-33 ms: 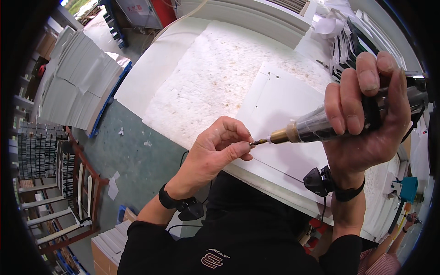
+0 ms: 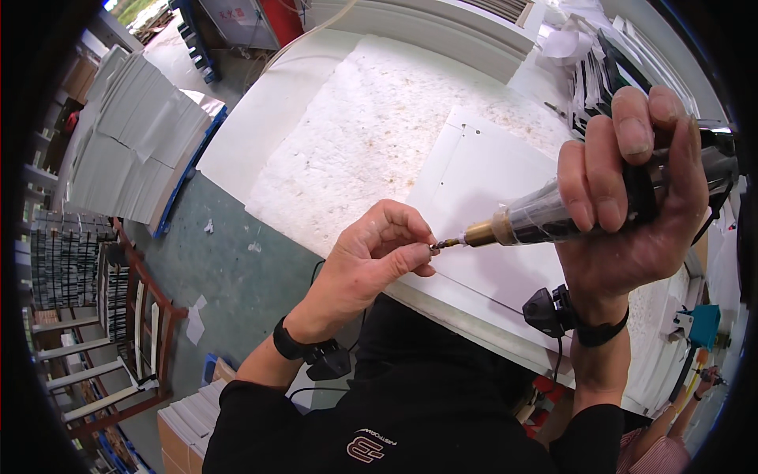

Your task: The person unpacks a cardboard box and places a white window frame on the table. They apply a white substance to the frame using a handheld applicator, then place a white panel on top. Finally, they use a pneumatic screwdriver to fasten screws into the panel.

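My right hand (image 2: 632, 189) is wrapped round a power screwdriver (image 2: 541, 215) with a grey-black body and a brass-coloured collar, held tilted with its bit to the left. At the bit's tip, my left hand (image 2: 379, 249) pinches a small dark screw (image 2: 435, 247) between thumb and fingertips. Most of the screw is hidden by the fingers. Below the tool lies a flat white panel (image 2: 454, 178) with a few small holes near its far left corner. The panel rests on a worn white padded sheet (image 2: 332, 134) on the table.
Beyond the padded sheet stand long white profiles (image 2: 410, 35). Stacked white boards (image 2: 130, 150) sit on a blue pallet at the left, above a metal rack (image 2: 162, 340). Papers and dark strips (image 2: 600, 75) crowd the far right. Another person's arm (image 2: 683, 411) shows at the lower right.
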The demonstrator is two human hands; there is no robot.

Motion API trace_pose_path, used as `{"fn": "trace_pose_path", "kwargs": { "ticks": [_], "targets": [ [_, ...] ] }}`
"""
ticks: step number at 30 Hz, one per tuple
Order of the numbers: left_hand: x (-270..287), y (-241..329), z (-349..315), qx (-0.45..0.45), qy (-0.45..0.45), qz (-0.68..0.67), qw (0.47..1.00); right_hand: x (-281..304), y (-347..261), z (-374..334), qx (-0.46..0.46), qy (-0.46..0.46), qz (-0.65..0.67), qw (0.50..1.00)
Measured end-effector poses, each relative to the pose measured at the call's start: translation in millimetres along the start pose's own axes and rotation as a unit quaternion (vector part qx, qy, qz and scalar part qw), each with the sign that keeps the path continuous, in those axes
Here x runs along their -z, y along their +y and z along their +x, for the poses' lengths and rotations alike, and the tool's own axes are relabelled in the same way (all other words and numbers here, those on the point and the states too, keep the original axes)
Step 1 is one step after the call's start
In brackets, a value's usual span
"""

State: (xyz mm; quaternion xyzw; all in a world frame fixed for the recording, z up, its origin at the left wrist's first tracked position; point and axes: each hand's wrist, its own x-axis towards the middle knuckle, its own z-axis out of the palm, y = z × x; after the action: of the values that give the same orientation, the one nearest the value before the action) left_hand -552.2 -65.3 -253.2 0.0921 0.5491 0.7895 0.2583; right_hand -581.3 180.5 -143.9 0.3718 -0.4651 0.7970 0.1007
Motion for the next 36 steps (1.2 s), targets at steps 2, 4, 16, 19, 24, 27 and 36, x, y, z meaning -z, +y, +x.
{"fn": "trace_pose_path", "kwargs": {
  "ticks": [2, 4, 16, 19, 24, 27, 36],
  "targets": [
    [0.3, 0.7, 0.3, -0.002, -0.001, 0.004, 1.0, 0.0, 0.5, 4.5, -0.004, -0.021, -0.009, 1.0],
    [0.1, 0.3, 1.2, -0.022, 0.011, 0.022, 0.999, -0.3, 2.6, 10.4, -0.015, -0.046, -0.031, 0.998],
    [8.2, -8.5, 13.3, -0.109, 0.057, 0.131, 0.984, -17.0, 28.3, 22.3, -0.066, 0.007, -0.078, 0.995],
    [8.1, -16.3, 18.5, -0.161, 0.076, 0.214, 0.96, -28.8, 33.5, 20.0, -0.101, 0.025, -0.099, 0.99],
    [8.1, -12.0, 10.6, -0.138, 0.084, 0.315, 0.935, -42.9, 42.6, 17.2, -0.144, 0.042, -0.116, 0.982],
    [7.5, -10.1, 1.2, -0.134, 0.087, 0.35, 0.923, -52.3, 40.6, 18.3, -0.16, 0.05, -0.122, 0.978],
    [8.7, -21.0, -11.2, -0.162, 0.101, 0.345, 0.919, -65.9, 47.6, 15.7, -0.146, 0.099, -0.124, 0.976]
  ]
}}
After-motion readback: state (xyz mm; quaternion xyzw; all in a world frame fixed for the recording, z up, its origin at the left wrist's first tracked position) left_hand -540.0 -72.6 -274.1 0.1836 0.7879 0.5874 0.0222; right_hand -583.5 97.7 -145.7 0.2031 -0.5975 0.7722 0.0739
